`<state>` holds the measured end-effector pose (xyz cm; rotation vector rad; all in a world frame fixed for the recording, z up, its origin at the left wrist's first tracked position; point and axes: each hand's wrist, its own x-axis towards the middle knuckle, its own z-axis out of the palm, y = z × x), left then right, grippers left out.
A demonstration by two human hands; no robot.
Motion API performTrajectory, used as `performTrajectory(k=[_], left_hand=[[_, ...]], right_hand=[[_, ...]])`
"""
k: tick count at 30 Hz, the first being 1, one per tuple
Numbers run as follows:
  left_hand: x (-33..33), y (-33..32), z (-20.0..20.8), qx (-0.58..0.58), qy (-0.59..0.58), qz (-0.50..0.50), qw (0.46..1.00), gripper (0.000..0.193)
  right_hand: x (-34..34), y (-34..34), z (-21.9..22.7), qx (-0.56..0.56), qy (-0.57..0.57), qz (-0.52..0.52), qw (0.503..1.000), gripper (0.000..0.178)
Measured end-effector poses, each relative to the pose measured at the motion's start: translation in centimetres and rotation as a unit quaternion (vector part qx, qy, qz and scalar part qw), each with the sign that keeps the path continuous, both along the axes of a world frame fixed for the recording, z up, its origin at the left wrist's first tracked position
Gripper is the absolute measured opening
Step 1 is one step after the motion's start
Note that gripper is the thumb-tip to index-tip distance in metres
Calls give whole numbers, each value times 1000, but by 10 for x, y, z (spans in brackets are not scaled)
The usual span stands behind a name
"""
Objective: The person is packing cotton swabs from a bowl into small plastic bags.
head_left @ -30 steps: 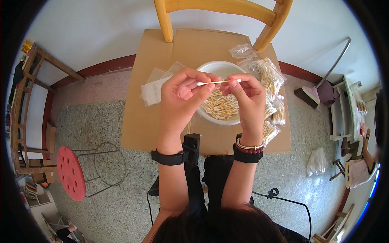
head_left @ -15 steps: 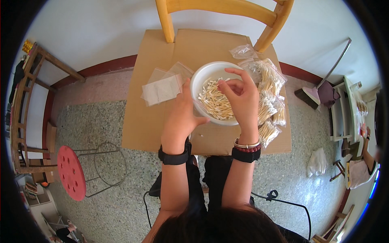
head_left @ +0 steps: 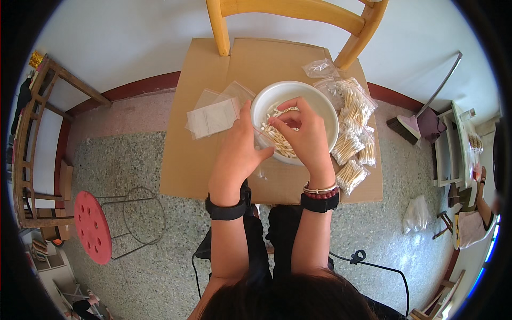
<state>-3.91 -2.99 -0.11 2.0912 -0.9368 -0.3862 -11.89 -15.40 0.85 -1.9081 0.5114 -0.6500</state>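
Observation:
A white round bowl [head_left: 332,124] holds loose cotton swabs [head_left: 280,145] with pale sticks and white tips. Over the bowl, my right hand [head_left: 305,136] pinches at the swabs with thumb and fingertips; the swabs at its fingertips are partly hidden. By the bowl's left rim, my left hand [head_left: 234,157] curves round a small clear zip bag [head_left: 261,172], its thumb pointing toward the bowl. Most of that bag is hidden by the hand. Several filled bags of swabs [head_left: 354,106] lie in a heap against the bowl's right side.
Flat zip bags [head_left: 213,118] lie left of the bowl on the cardboard [head_left: 184,170], which covers a wooden chair [head_left: 290,12]. Another clear bag [head_left: 321,68] lies behind. A red stool [head_left: 93,228] stands left, a broom [head_left: 408,128] right. Another person's arm [head_left: 484,197] shows far right.
My right hand has moved left and down into the bowl, its fingertips now among the swabs near my left hand. My left hand has barely shifted.

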Motion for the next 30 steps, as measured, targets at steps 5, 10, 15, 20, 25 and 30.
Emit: performTrajectory(k=[5,10,15,20,25,30], left_hand=[[1,3,-2,4,-10,-2,1000,101],[1,2,-1,0,0,-3,1000,99],[2,2,-1,-4,19,-1,1000,97],[1,3,-4,-11,-26,-4,1000,103],[1,1,3,21,10,-14,1000,104],[-2,-2,3,37,-6,-10,999,104]], right_hand=[[2,0,-6,-13,-15,38,999,15],[-1,2,-2,-34,41,69,996,22],[-2,1,-9,-30,45,94,994,25],[-2,2,-7,-33,18,90,995,29],[-5,-4,-9,-50,35,2,998,19],[-13,-16,-18,-85,52,-60,993,16]])
